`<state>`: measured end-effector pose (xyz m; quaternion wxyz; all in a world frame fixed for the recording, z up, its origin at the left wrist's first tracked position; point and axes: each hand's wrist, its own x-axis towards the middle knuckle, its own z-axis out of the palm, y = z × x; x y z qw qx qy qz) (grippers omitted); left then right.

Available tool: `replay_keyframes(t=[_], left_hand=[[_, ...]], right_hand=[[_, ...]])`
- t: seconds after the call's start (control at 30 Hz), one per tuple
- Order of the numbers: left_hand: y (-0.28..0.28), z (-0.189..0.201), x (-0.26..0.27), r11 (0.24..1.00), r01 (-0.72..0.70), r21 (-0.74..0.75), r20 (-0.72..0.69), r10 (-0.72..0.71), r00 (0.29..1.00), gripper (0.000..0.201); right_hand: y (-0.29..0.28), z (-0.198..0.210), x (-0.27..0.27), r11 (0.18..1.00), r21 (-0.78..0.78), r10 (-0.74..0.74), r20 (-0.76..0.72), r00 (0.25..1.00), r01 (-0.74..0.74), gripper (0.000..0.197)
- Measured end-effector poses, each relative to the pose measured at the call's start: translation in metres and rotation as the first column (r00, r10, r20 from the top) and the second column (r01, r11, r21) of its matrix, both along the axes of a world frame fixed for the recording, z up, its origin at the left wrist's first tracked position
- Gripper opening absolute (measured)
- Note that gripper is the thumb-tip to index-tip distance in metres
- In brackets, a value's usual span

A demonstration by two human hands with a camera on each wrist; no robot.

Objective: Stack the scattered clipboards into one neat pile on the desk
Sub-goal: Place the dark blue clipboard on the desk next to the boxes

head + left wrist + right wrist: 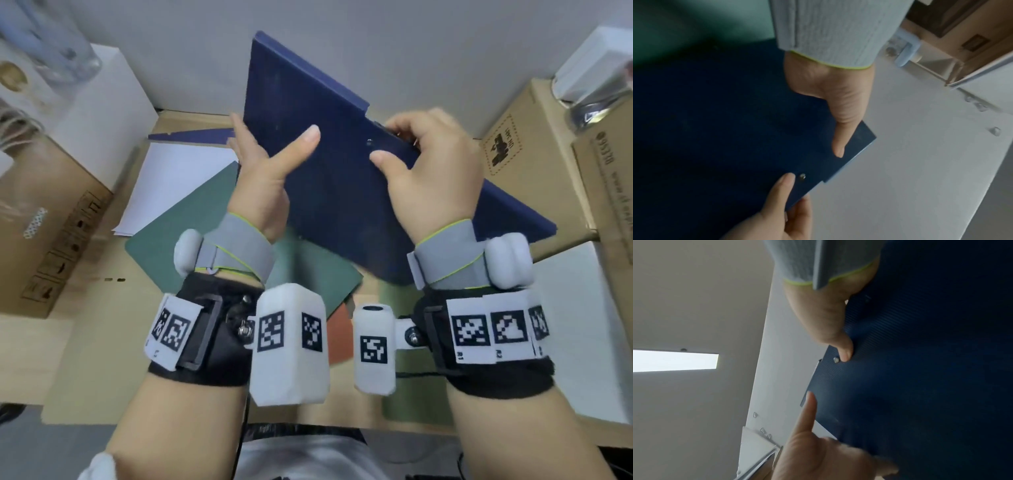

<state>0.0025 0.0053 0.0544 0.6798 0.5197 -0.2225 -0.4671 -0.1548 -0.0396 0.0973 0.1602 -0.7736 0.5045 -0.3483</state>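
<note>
a pale wall [411,51] rises behind a light wood bench [85,342], with cardboard boxes [51,222] stacked to the left and more boxes [534,154] to the right. a white box [106,99] stands at the back left.

i hold a blue clipboard [329,178] up off the bench, tilted, with one corner high against the wall and its near edge low toward me. my left hand [263,171] takes its left edge: thumb pressed across the face turned to me, fingers behind the board. my right hand [431,164] takes the top edge at the clip end, thumb on the face just beside a small rivet, fingers curled over the edge. so both grips are clamped on this board. in the left wrist view the left thumb [840,129] lies flat along the blue clipboard [725,129] near its notched corner, and the right thumb tip touches next to the rivet. the right wrist view shows the ribbed surface of the board [920,369] and a ceiling light [674,360] beyond it.

below, on the bench, a green clipboard [191,226] lies flat and askew, partly over white paper [171,185]. another blue board [191,134] lies behind the paper, near the wall. a reddish-brown board [339,339] shows under the green one, between my wrists.
</note>
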Motion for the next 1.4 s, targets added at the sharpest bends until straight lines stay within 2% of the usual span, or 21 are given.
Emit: replay_keyframes(t=[0.1,0.17,0.27,0.37,0.47,0.53,0.63,0.67,0.73,0.8,0.87,0.93,1.0,1.03,1.1,1.17,1.23,1.27,1.3,1.33,1.4], left_hand=[[-0.002,0.001,-0.005,0.989,0.123,0.079,-0.15,-0.111,0.982,0.113],[-0.003,0.003,-0.005,0.965,0.247,0.089,-0.237,-0.22,0.946,0.084],[-0.003,0.001,-0.008,0.924,0.372,0.091,-0.299,-0.33,0.895,0.062],[-0.007,-0.003,-0.01,0.923,0.372,0.098,-0.308,-0.327,0.893,0.047],[-0.01,-0.007,0.0,0.964,0.263,0.047,-0.38,-0.227,0.897,0.06],[-0.013,-0.009,0.007,0.978,0.195,0.08,-0.277,-0.166,0.946,0.047],[-0.014,-0.014,0.014,0.985,0.06,0.159,0.0,-0.061,0.998,0.026],[-0.013,-0.016,0.017,0.985,0.021,0.172,0.035,-0.027,0.999,0.025],[-0.01,-0.023,0.025,0.982,-0.023,0.188,0.081,0.008,0.997,0.022],[-0.005,-0.032,0.035,0.977,-0.038,0.21,0.108,0.015,0.994,0.021],[0.0,-0.042,0.043,0.966,-0.057,0.252,0.136,0.023,0.99,0.023],[0.003,-0.056,0.045,0.948,-0.065,0.311,0.164,0.014,0.986,0.025],[0.005,-0.075,0.045,0.917,-0.1,0.385,0.205,0.021,0.979,0.026],[0.006,-0.081,0.044,0.895,-0.14,0.424,0.25,0.034,0.968,0.023],[0.009,-0.094,0.044,0.837,-0.24,0.493,0.35,0.062,0.935,0.018],[0.012,-0.1,0.043,0.755,-0.33,0.567,0.419,0.081,0.905,0.046],[0.008,-0.094,0.033,0.692,-0.398,0.603,0.54,0.014,0.842,0.065],[0.004,-0.087,0.022,0.69,-0.407,0.599,0.595,-0.043,0.802,0.066],[-0.001,-0.082,0.011,0.73,-0.381,0.567,0.626,-0.082,0.776,0.065],[-0.007,-0.078,0.001,0.793,-0.309,0.526,0.607,-0.096,0.789,0.062],[-0.018,-0.07,-0.021,0.888,-0.086,0.453,0.411,-0.122,0.903,0.049]], right_hand=[[0.003,-0.011,0.008,0.995,-0.082,0.05,0.023,0.998,-0.048,0.023],[0.005,-0.022,0.011,0.993,-0.113,0.045,0.019,0.999,-0.043,0.024],[0.008,-0.031,0.015,0.986,-0.151,0.067,0.014,0.998,-0.064,0.023],[0.01,-0.033,0.022,0.977,-0.172,0.13,0.005,0.992,-0.127,0.025],[0.016,-0.035,0.029,0.96,-0.109,0.257,-0.028,0.966,-0.258,0.031],[0.02,-0.038,0.033,0.931,-0.026,0.361,-0.057,0.931,-0.363,0.038],[0.018,-0.042,0.03,0.912,0.042,0.409,-0.076,0.909,-0.407,0.044],[0.014,-0.045,0.025,0.929,0.042,0.37,-0.066,0.927,-0.368,0.045],[0.003,-0.053,0.012,0.978,0.095,0.188,0.009,0.982,-0.188,0.052],[-0.011,-0.066,-0.007,0.966,0.259,-0.026,0.041,0.999,0.014,0.064],[-0.019,-0.08,-0.025,0.864,0.493,-0.134,0.034,0.99,0.1,0.076],[-0.019,-0.104,-0.035,0.715,0.699,-0.122,0.136,0.983,-0.007,0.084],[-0.015,-0.13,-0.04,0.58,0.806,-0.114,0.223,0.968,-0.117,0.09],[-0.013,-0.142,-0.042,0.556,0.826,-0.117,0.192,0.974,-0.096,0.089],[-0.011,-0.157,-0.051,0.585,0.81,-0.143,0.043,0.989,0.049,0.077],[-0.013,-0.166,-0.064,0.623,0.761,-0.18,-0.086,0.98,0.181,0.07],[-0.012,-0.176,-0.074,0.618,0.756,-0.17,-0.14,0.975,0.216,0.069],[-0.011,-0.178,-0.076,0.615,0.76,-0.142,-0.154,0.978,0.209,0.068],[-0.009,-0.181,-0.075,0.61,0.767,-0.115,-0.163,0.98,0.199,0.068],[-0.008,-0.185,-0.073,0.608,0.773,-0.082,-0.164,0.983,0.18,0.067],[-0.005,-0.187,-0.069,0.602,0.786,-0.023,-0.156,0.988,0.138,0.065]])
